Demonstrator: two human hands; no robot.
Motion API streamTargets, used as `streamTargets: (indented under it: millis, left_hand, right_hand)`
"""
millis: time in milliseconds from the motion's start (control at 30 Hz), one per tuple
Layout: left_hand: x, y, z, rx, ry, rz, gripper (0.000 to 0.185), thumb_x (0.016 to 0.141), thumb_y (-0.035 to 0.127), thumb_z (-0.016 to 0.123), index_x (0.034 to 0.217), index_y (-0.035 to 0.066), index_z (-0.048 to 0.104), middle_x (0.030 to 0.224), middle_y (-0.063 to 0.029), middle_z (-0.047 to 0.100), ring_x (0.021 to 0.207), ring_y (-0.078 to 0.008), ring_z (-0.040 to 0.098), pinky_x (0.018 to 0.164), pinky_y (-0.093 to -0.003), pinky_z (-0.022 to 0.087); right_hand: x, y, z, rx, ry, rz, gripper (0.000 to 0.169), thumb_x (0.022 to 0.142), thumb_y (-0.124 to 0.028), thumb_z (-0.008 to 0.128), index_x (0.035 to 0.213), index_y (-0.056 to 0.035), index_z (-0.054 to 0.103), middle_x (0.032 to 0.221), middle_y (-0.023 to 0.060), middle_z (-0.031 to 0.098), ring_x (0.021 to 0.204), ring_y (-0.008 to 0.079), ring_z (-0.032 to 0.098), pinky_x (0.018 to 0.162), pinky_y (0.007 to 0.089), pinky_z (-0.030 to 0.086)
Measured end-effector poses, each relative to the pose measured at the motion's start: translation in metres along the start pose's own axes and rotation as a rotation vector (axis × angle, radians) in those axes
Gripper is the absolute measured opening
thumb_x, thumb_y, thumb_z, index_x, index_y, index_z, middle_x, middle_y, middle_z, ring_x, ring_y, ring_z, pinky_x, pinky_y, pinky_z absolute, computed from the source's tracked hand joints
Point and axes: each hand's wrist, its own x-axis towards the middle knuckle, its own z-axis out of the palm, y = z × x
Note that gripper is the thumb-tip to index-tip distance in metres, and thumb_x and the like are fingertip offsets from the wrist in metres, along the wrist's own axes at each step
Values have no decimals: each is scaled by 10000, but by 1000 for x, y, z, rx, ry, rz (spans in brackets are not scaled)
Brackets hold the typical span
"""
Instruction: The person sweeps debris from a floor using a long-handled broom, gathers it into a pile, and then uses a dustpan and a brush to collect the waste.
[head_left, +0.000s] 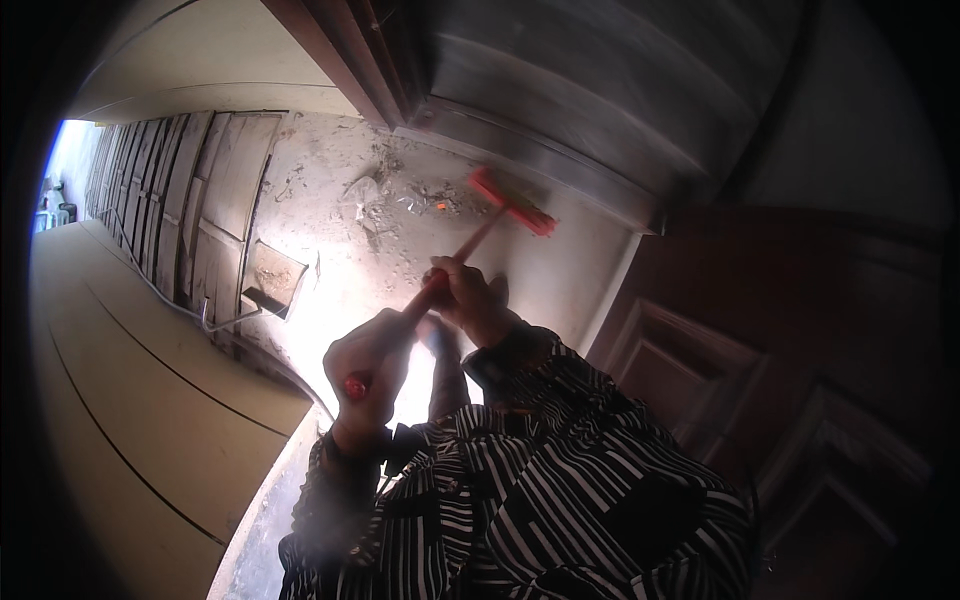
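Note:
I hold a red broom by its handle with both hands. My left hand grips near the upper end, whose red tip shows beside the palm. Further down the handle, my right hand is closed around it. The red broom head is at the floor by the raised door sill, slightly blurred. Left of the head lies a patch of litter, with crumpled clear plastic, dark dirt and a small orange scrap.
A dustpan with debris in it and a bent metal handle is on the left. Behind it are weathered wooden panels. A cream panelled surface is at lower left, a dark brown panelled door at right.

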Motion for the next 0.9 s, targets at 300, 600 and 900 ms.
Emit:
streamTargets:
  millis: [300,600,900]
  left_hand:
    - [29,-71,-32,-198,345,-163,344,949,67,468,611,25,422,675,-80,534,600,-135,424,584,-283,350]
    - [-5,-16,-26,220,139,140,292,866,58,559,641,6,380,677,-101,531,624,-215,493,595,-306,413]
    - [-4,-87,-13,-58,-376,-82,206,687,-56,680,616,-29,489,619,-127,529,647,-261,552,604,-330,438]
  right_hand:
    - [107,14,5,10,-2,65,135,857,-131,510,830,-3,476,692,120,533,531,188,492,467,305,429]
    - [39,5,62,-126,-353,101,203,864,-217,552,769,-40,530,728,66,553,687,175,554,647,311,492]
    - [93,50,-98,231,108,216,67,804,-41,530,818,-38,464,714,56,488,638,185,500,594,341,482]
